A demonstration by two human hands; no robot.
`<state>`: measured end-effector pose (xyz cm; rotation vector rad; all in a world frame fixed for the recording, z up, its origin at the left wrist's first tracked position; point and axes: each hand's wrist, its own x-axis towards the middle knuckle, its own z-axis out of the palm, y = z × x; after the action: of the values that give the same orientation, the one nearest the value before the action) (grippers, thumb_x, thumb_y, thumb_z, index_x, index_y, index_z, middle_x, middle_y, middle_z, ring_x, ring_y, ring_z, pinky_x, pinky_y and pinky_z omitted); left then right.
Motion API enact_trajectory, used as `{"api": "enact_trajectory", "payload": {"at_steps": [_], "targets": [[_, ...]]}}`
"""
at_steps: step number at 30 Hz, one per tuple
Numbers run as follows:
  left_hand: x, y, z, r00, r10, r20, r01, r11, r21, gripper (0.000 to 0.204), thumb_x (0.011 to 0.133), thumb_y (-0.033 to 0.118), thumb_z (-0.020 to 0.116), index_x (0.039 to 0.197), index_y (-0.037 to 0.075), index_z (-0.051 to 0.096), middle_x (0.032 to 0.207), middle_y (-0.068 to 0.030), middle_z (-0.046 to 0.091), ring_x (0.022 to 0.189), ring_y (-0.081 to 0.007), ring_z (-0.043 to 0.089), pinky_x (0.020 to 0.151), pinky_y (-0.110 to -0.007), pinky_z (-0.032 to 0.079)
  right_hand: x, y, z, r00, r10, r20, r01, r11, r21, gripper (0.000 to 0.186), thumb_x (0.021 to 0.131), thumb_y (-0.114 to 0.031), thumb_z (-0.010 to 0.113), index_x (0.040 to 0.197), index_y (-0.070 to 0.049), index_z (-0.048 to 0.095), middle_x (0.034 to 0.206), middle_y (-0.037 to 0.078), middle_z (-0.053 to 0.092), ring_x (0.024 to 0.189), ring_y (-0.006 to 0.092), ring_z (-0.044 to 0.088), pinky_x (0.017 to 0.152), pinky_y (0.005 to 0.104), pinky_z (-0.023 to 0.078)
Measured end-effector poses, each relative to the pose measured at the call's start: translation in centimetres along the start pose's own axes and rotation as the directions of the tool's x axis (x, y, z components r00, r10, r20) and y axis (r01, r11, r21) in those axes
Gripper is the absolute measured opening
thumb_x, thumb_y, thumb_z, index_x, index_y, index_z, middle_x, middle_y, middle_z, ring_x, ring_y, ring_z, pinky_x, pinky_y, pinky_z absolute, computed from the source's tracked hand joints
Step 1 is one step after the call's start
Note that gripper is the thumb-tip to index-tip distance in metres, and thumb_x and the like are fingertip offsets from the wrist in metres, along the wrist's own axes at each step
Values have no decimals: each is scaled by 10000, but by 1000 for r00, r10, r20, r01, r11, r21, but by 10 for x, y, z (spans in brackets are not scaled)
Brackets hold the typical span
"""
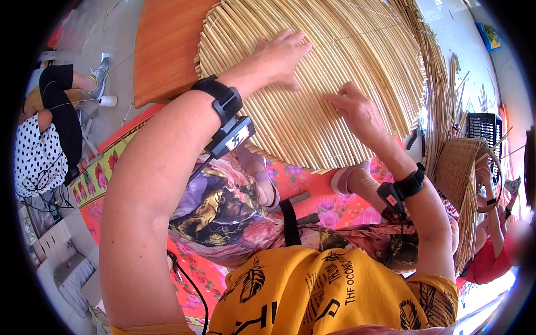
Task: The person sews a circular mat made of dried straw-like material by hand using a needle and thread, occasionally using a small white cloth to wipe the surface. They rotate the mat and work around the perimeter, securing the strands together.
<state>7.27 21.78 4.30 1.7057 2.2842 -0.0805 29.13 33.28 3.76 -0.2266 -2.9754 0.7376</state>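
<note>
A large round mat of pale reed stalks point(363, 67), laid side by side, spreads out in front of me above my knees. Thin threads run across the stalks toward the far side. My left hand point(279, 60) rests on the mat's left part with its fingers spread. To the right and a little nearer, my right hand point(362, 116) is closed in a pinch just over the stalks. Whatever its fingertips hold, if anything, is too small to make out. A black strap with a small box sits on each of my wrists.
A reddish-brown board point(164, 53) lies beneath the mat's left side. Loose reed stalks point(441, 78) pile up at the right, near dark-handled pliers point(412, 139), a woven basket point(455, 167) and a black crate point(484, 125). A white thread spool point(108, 101) lies left. People sit on both sides.
</note>
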Motion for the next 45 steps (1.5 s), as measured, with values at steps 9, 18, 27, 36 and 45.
{"api": "enact_trajectory", "payload": {"at_steps": [9,18,27,36,45], "targets": [[4,-6,1,999,36,-39,-37,999,-12,997,638,360,836,1488,189,344,1584,-114,216,1454,-310,218,1119,-562,325,-2,3,2,999,-47,7,46,999,23,343,852,-67,563,1173,-139,663,968,112,553,885,303,621,765,398,525],[6,-6,0,999,31,-11,-30,1000,8,1028,622,392,851,1491,197,338,1585,-107,216,1455,-316,212,1109,-594,321,-2,5,0,998,-52,42,52,999,0,356,852,-63,561,1185,-145,659,955,110,551,909,290,618,780,392,524],[4,-6,2,999,26,-38,-27,999,-24,1030,619,377,858,1491,200,340,1585,-102,216,1457,-311,206,1111,-605,311,-4,1,-2,997,-62,36,62,998,18,362,852,-60,556,1192,-138,655,947,115,548,894,293,620,768,388,522],[5,-4,-1,1000,15,-10,-15,1000,-20,1030,613,372,855,1491,204,343,1587,-100,213,1457,-309,207,1127,-580,304,-4,1,-1,998,-47,36,47,999,19,346,852,-67,562,1176,-137,661,964,116,557,895,300,620,763,391,522],[6,-7,0,1000,23,-13,-23,1000,-17,1034,611,372,853,1493,209,339,1589,-98,210,1457,-310,207,1126,-584,303,-3,-1,-2,998,-51,42,51,999,15,353,838,-62,570,1171,-130,666,953,114,559,892,298,621,761,390,522]]}}
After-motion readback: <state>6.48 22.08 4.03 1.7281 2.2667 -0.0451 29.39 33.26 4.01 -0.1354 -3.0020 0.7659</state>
